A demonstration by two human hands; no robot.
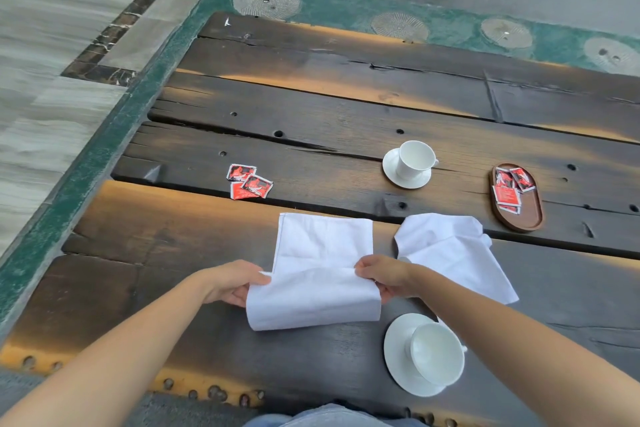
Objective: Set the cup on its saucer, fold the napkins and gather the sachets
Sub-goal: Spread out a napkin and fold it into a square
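Pinching the napkin [320, 253], seemingly half-folded: left hand [232, 282] and right hand [385, 277].

The left forearm [138, 333] reaches in from 7 o'clock and the right forearm [502, 322] from 4 o'clock, both bare. The left hand [235, 282] and right hand [382, 276], fingers curled, each pinch one side edge of the white napkin [322, 288].

The napkin [318, 274] between the fingers [239, 296] is plain white, so's the second napkin [453, 253] right of them. Near cup [438, 354] and saucer [396, 357] white as well. Loose sachets [250, 182] beyond the left fingers are red, black, white-edged. Tray [523, 222] is brown, table [311, 87] dark brown with orange streaks.
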